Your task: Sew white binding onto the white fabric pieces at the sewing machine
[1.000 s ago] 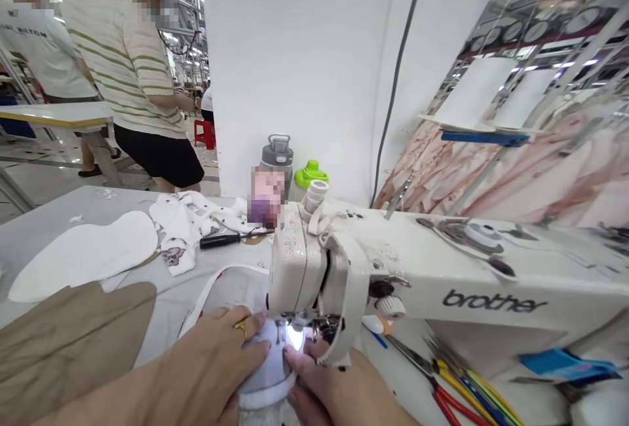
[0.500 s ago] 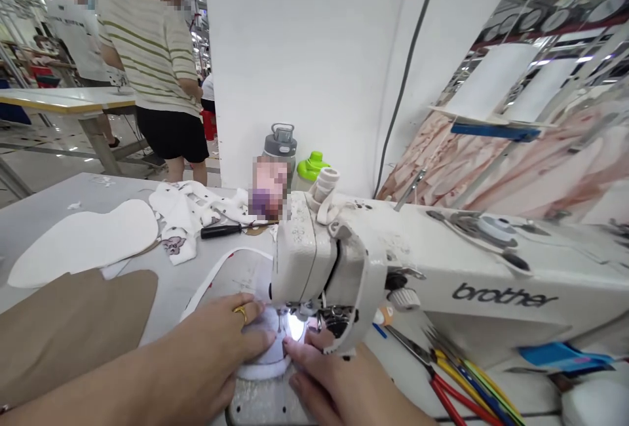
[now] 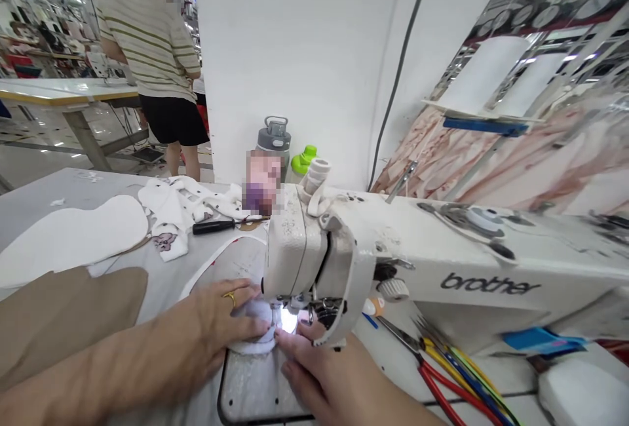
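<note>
**Sewing station, layout as seen from the operator's position.**
Workpiece [image 3: 253, 328] lies under the sewing machine head [image 3: 295, 262], left hand [image 3: 226, 308] on it, right hand [image 3: 314, 367] just in front. On the table [image 3: 49, 183], left of the machine: fabric panel [image 3: 69, 239], printed cloth [image 3: 171, 213], screwdriver [image 3: 216, 227]. Bottle [image 3: 274, 144] stands behind, against the wall [image 3: 295, 52]. Pliers [image 3: 437, 387] lie right of the needle area, in front of the machine arm [image 3: 466, 269].

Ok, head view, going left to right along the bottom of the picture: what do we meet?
Tan fabric panel → left hand → right hand → red-handled hand tool
</note>
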Action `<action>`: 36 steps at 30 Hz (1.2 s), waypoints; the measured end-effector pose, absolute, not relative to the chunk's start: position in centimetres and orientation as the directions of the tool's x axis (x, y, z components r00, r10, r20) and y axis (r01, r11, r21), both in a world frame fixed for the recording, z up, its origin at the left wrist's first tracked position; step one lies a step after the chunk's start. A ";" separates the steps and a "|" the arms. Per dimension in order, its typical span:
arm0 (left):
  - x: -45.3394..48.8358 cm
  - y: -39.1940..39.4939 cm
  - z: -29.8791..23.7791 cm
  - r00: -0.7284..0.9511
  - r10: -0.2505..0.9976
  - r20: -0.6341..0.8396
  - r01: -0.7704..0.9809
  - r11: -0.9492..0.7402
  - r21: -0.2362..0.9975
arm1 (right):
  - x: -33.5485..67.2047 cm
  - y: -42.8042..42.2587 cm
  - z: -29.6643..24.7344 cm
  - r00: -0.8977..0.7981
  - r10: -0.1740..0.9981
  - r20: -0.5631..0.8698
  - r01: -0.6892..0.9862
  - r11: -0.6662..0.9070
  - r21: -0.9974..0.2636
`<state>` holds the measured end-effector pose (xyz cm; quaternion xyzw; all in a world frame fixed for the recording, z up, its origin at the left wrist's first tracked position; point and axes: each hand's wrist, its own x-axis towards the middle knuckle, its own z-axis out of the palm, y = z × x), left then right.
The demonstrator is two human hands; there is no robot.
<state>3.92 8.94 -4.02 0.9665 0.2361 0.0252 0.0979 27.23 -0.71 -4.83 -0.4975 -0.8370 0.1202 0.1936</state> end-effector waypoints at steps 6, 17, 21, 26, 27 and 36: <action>4.1 9.0 -3.4 0.884 0.467 -0.026 0.463 -0.867 0.181 | 27.3 -0.5 -5.0 -0.433 0.864 0.258 0.784 0.502 -0.366; 4.4 9.0 -3.0 0.855 0.515 -0.060 0.516 -0.833 0.200 | 27.0 -0.7 -5.6 -0.359 0.892 0.275 0.815 0.443 -0.374; 4.6 8.3 -3.0 0.811 0.582 -0.061 0.584 -0.799 0.143 | 27.1 -0.6 -5.5 -0.352 0.900 0.255 0.807 0.430 -0.405; 4.9 8.1 -3.2 0.807 0.574 -0.137 0.588 -0.803 0.096 | 27.1 -0.6 -5.4 -0.343 0.896 0.281 0.832 0.429 -0.353; 5.0 8.0 -3.3 0.812 0.566 -0.141 0.579 -0.811 0.084 | 27.1 -0.7 -5.4 -0.341 0.901 0.270 0.843 0.420 -0.336; 5.1 7.3 -2.7 0.779 0.622 -0.083 0.627 -0.772 0.106 | 26.5 -0.8 -5.6 -0.414 0.886 0.210 0.879 0.449 -0.159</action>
